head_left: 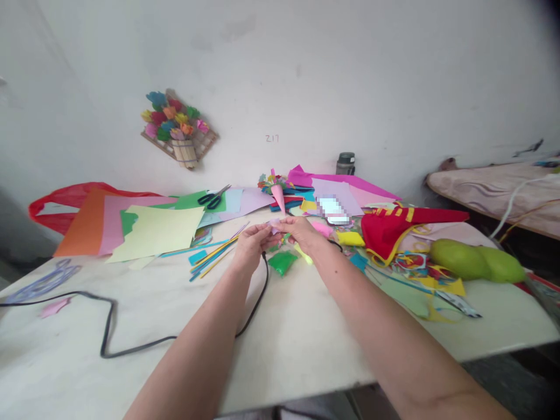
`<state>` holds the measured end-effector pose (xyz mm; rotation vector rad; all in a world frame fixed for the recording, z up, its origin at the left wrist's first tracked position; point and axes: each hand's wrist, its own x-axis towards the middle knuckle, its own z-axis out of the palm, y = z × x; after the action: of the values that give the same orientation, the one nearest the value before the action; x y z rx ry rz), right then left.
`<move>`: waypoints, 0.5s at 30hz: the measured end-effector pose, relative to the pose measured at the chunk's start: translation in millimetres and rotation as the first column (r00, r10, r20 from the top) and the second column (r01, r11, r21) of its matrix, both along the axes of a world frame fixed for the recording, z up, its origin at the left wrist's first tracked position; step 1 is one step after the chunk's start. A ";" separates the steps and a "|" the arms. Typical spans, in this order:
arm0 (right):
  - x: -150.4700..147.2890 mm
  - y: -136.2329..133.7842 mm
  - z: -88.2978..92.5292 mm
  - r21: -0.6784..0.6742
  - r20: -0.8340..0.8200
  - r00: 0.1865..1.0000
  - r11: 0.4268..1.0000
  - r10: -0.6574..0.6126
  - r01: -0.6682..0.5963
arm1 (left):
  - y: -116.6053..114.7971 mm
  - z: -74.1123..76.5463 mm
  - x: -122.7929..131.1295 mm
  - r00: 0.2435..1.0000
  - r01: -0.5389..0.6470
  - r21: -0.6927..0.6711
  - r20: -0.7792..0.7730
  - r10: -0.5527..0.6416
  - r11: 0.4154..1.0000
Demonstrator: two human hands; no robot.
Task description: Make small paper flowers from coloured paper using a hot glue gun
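Note:
Between the fingertips of both hands is a small piece of lilac paper [275,225]. My left hand [256,239] pinches its left side, and my right hand [297,229] grips the other side. The fingers partly cover the paper, so its exact shape cannot be made out. Just below the hands a shiny green packet [283,263] lies on the table. Behind them stands a pink paper cone [278,195] with colourful paper bits around its top. Thin blue and yellow sticks [214,260] lie left of my left hand.
Black-handled scissors [213,199] rest on coloured sheets [157,233] at the back left. A black cable [109,318] crosses the table [144,379]. On the right are a phone [333,210], red cloth [385,233], green fruits [476,261] and paper scraps. A dark bottle [345,164] stands by the wall.

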<state>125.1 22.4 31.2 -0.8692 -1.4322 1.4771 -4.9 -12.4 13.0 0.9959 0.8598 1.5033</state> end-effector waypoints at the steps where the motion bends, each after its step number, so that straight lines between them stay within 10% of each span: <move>1: -0.5 0.4 -0.3 -0.006 -0.003 1.000 1.000 -0.004 0.004 | 0.0 0.1 0.3 1.000 0.001 0.003 -0.003 -0.001 1.000; 15: -0.9 2.9 -1.6 0.005 0.010 0.997 0.997 -0.080 0.080 | -1.4 1.0 2.9 0.999 0.026 0.020 -0.036 -0.025 0.999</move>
<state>124.2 25.4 29.5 -0.9221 -1.3921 1.4105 -2.1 -13.8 14.0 1.0478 0.8554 1.4794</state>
